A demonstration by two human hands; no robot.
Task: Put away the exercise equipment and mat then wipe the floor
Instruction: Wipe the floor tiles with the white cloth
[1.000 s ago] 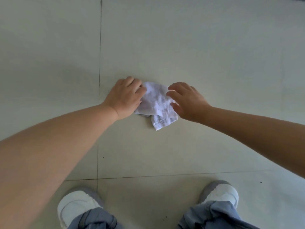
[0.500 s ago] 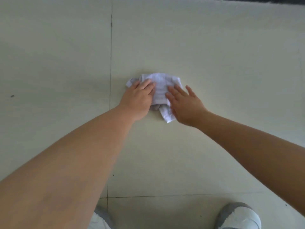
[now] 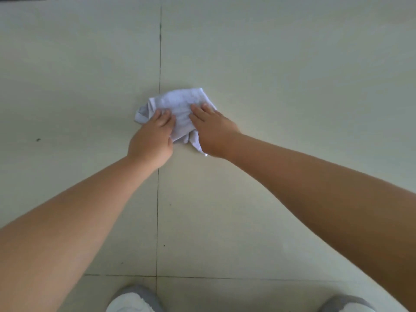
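A crumpled white woven cloth (image 3: 180, 109), soft and creased into loose folds, lies on the smooth, pale cream tiled floor (image 3: 281, 75) with thin dark grout lines. It sits under and between both hands, bunching out ahead of the fingertips and trailing a hemmed corner back beside the right wrist. The left hand (image 3: 153, 136) lies palm down on its left edge, fingers fairly straight and pressing flat. The right hand (image 3: 212, 130) rests palm down on its right side, fingers extended over the fabric. Both bare forearms reach forward, nearly straight. Behind the hands, two white-and-grey shoes (image 3: 132, 300) stand on the tiles.
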